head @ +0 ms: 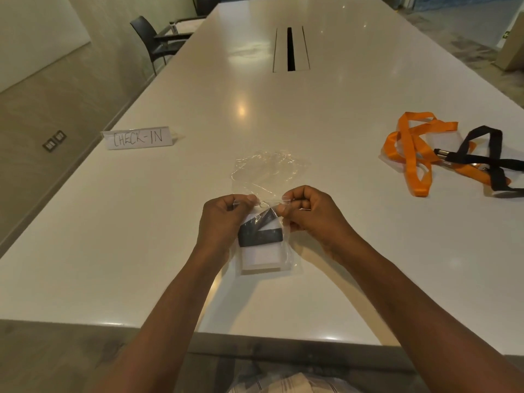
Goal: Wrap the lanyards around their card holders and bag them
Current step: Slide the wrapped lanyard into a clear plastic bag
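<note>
A long white glossy conference table (326, 114) fills most of the view, running away toward the far end of a room with pale walls and a grey floor. A cable slot (290, 49) with a dark opening sits in the table's middle. A black chair (154, 41) stands at the left edge, far back. To the right lie an orange lanyard (415, 154) and a black lanyard (487, 160), tangled together and overlapping; their card holders are mostly hidden beneath them. On the left stands a folded paper sign (138, 137) handwritten "CHECK-IN". An empty clear plastic bag (266, 168) lies crumpled beyond the hands, hard to trace against the white surface. Near the table's front edge, a clear zip bag (265, 242) holds a white card holder (262, 258) wrapped in a black lanyard strap (259, 232). The left hand (224, 219) and right hand (307, 211) each pinch the bag's top edge, close together.
</note>
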`<state>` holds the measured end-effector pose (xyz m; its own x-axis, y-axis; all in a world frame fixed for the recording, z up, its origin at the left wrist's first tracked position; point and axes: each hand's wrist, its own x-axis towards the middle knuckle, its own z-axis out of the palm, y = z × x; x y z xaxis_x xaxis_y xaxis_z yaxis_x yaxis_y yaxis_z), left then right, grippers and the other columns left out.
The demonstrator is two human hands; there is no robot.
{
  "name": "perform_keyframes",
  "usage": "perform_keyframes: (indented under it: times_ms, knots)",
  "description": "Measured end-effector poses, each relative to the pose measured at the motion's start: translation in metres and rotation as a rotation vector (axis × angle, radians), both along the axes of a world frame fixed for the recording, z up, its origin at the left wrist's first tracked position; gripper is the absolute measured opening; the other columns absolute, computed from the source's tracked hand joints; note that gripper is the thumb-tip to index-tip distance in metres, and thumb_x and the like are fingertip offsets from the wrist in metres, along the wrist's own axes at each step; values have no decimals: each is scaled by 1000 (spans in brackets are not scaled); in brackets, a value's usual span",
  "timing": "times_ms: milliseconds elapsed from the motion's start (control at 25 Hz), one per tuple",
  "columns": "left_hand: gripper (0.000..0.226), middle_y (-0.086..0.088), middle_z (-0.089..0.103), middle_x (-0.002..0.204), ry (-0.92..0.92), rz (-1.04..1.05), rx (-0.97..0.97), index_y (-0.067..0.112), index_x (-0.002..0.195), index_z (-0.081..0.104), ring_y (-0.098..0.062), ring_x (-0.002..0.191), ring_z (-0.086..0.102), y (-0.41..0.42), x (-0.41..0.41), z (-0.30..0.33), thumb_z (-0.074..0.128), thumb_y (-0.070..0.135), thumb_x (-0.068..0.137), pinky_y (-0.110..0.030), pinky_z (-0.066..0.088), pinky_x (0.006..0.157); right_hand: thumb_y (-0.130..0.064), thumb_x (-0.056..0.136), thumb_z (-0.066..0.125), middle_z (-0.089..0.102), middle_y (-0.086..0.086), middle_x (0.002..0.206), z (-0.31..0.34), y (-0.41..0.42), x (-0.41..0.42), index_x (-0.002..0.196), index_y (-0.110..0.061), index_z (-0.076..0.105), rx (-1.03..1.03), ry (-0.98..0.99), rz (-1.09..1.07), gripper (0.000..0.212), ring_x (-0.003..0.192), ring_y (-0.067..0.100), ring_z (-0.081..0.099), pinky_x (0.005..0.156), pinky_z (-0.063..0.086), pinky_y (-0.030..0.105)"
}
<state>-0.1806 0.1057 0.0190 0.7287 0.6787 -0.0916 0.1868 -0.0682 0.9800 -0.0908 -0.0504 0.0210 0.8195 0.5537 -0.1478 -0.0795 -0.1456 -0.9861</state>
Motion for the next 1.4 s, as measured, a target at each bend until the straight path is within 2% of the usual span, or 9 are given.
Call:
perform_keyframes:
  times_ms: [80,200,360,520,600,680,840,1040,1400]
  knots:
    - [12,6,77,86,57,-15,32,23,80,79,-15,84,72,12,-8,-9,70,25,88,-33,57,76,-14,79,77,68,3,71,-8,13,-5,100,-13,64,-44,-18,4,24,62,16,66,69,57,39]
    - [11,3,76,83,111,-11,88,22,83,78,-20,83,72,32,-18,-17,73,31,85,-45,59,84,-13,80,76,68,5,69,-16,35,-15,99,-15,62,-99,-29,6,23,56,15,65,63,54,34]
    - [9,10,74,86,205,18,274,27,86,76,-8,80,69,63,-30,-17,72,35,86,-39,59,81,-12,81,73,68,13,74,-19,66,-30,97,-15,61,-152,-64,7,20,53,15,66,54,52,25]
    - [3,18,67,80,265,15,447,33,84,72,1,77,63,89,-37,-15,75,33,82,-30,56,78,-19,78,74,63,6,75,-23,92,-36,93,-21,62,-268,-220,45,19,70,24,69,66,55,32]
    - [7,23,63,75,277,-6,545,33,88,72,3,74,60,100,-40,-18,75,34,82,-28,54,75,-21,79,74,62,0,76,-24,100,-38,94,-20,64,-335,-276,66,18,72,16,63,66,50,21]
    - [10,23,64,74,278,-37,596,34,92,72,2,75,61,109,-42,-20,73,38,82,-27,52,73,-24,79,75,62,-6,76,-24,105,-40,93,-20,65,-374,-336,49,18,71,9,57,60,41,9]
    - [18,18,68,89,239,-67,704,33,103,70,-11,82,64,115,-37,-19,68,40,86,-31,53,77,-38,79,75,61,-4,86,-30,109,-47,88,-18,62,-402,-482,-75,25,78,10,56,67,42,20]
    - [22,15,68,98,146,-136,863,30,111,68,-17,92,61,106,-20,-7,64,38,91,-37,52,80,-39,86,68,63,-3,87,-31,93,-41,88,-17,60,-444,-455,-195,24,78,11,57,62,35,8]
    - [9,22,63,81,70,-274,858,36,91,69,-5,73,61,21,34,20,61,39,91,-31,54,72,-27,88,64,67,-8,87,-6,13,-6,93,-23,65,-300,-328,-267,7,77,8,63,64,44,18]
